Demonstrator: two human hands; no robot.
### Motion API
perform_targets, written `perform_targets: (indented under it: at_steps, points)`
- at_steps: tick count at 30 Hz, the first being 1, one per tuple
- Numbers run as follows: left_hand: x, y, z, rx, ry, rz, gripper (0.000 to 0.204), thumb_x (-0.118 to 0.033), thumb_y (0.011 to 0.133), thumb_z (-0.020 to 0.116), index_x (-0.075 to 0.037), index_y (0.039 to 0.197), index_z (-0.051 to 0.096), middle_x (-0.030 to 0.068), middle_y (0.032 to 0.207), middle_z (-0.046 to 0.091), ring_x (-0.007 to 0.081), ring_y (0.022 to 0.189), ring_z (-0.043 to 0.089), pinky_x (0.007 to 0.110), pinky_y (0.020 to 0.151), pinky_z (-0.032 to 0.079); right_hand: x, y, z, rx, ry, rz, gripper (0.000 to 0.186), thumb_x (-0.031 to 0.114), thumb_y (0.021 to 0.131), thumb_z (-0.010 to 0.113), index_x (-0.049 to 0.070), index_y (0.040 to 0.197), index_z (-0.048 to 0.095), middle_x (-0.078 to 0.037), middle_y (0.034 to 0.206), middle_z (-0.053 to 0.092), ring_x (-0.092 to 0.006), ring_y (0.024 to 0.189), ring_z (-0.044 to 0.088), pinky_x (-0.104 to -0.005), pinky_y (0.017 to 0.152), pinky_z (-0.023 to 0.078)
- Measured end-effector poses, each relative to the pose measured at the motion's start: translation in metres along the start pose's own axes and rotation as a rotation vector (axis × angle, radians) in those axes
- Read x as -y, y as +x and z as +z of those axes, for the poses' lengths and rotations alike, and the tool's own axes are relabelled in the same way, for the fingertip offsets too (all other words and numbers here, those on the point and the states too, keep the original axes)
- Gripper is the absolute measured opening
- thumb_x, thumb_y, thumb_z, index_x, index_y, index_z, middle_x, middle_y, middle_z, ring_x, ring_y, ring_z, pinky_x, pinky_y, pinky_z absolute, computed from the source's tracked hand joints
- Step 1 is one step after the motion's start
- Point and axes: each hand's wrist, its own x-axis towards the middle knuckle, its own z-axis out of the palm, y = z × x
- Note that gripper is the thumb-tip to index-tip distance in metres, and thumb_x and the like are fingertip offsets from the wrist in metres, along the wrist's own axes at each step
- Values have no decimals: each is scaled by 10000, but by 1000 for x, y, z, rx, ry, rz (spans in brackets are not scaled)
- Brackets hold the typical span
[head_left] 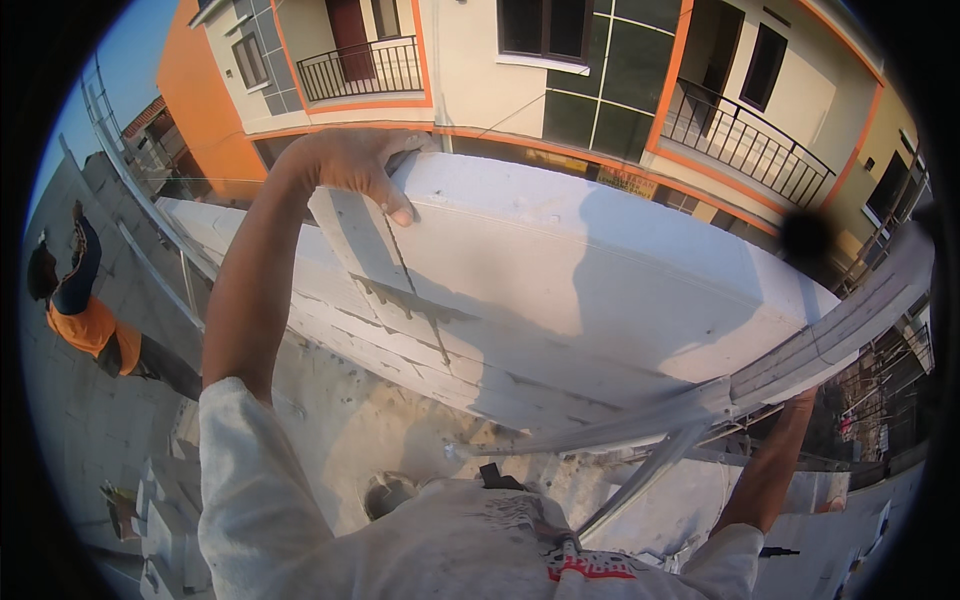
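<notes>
A large white lightweight block (520, 260) forms the top course of a block wall in front of me. My left hand (355, 165) grips its upper left corner, thumb on the near face and fingers over the top edge. Just under the thumb runs a dark joint, with wet grey mortar (410, 300) smeared along the seams below. My right hand (803, 397) is low near the block's right end, behind a metal post; its fingers are hidden, so I cannot see what it touches.
A grey metal post (840, 325) with a brace (640, 480) crosses the right side close to me. A person in an orange top (95, 325) stands at far left. Several pale blocks (170, 520) are stacked lower left. Beyond the wall stands a building with balconies (745, 135).
</notes>
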Motion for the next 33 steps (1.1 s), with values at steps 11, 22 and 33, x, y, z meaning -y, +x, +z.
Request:
perform_targets:
  at_steps: [11,22,33]
  points:
    - [7,2,-2,-18,71,-7,1383,-571,261,944,-134,1464,422,221,1352,556,395,1246,538,470,1078,403,-1,4,12,30,-37,3,609,500,1004,440,82,1447,441,-103,1392,548,-285,1264,532,-447,1059,434]
    - [13,5,2,-2,41,52,1338,-553,298,950,-122,1456,436,207,1318,583,362,1220,570,437,1054,432,6,1,16,33,-67,2,600,497,1002,444,83,1436,454,-104,1379,558,-284,1254,538,-447,1052,439]
    - [11,6,3,30,32,78,1362,-599,311,933,-137,1479,407,194,1336,575,358,1244,553,427,1066,420,-1,5,20,20,-85,30,591,494,1000,447,83,1425,468,-104,1366,567,-284,1245,545,-446,1045,444]
